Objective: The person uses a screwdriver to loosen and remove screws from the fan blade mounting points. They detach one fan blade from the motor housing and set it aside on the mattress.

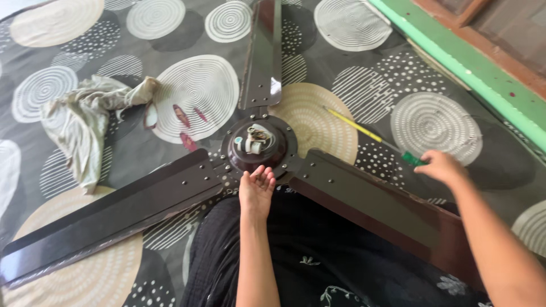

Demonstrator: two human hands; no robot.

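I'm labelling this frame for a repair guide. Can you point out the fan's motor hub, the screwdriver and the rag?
Dark brown round fan motor hub (260, 146): head view, centre housing.
Yellow-shafted, green-handled screwdriver (355, 126): head view, mid shaft.
Crumpled beige cloth rag (79, 122): head view, middle folds.

fan (259, 149), rag (85, 119), screwdriver (369, 135) on mat (443, 85)

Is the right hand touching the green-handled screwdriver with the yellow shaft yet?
Touching. In the head view, the right hand covers the end of the green handle of the yellow-shafted screwdriver, fingers on it with no gap, on the patterned grey cloth.
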